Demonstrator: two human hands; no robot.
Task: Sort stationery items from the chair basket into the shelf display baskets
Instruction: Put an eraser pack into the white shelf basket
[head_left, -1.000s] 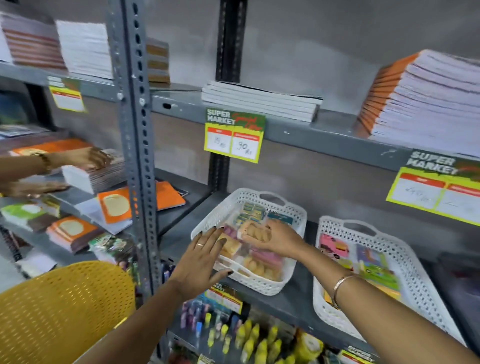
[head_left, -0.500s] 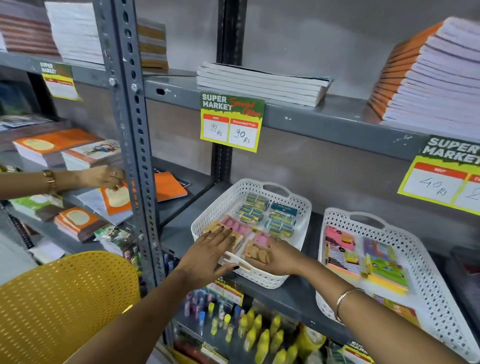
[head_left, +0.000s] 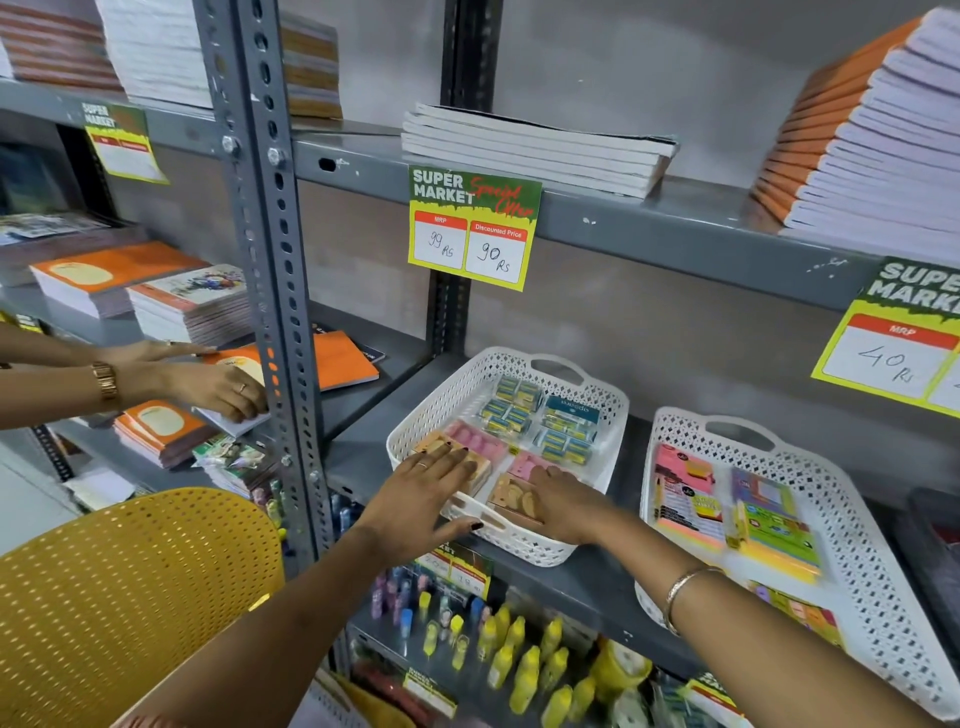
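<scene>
1. Reaching into the left white basket on the grey middle shelf: both hands, seen from the head camera.
2. Lying flat and open on a tan packet at the basket's near left corner: left hand, fingers spread, thumb over the near rim, ring on one finger, nothing gripped.
3. Resting palm down on the near right part of the same basket, beside a tan packet of round shapes: right hand, fingers loosely extended; hard to tell whether touching that packet or only next to it, no clear grasp; bangle on the wrist.
4. Filling the rest of that basket: pink packets in the middle, blue-and-yellow eraser packs towards the far side.
5. Sitting just right of it on the same shelf: a second white basket holding sticky-note pads in pink, yellow and green.
6. Showing at near left: the yellow perforated chair back.
7. Hanging from the upper shelf edge: a price tag reading 99 and 90, notebooks stacked above.
8. Handling orange notebooks on the left shelving: another person's hands.
</scene>
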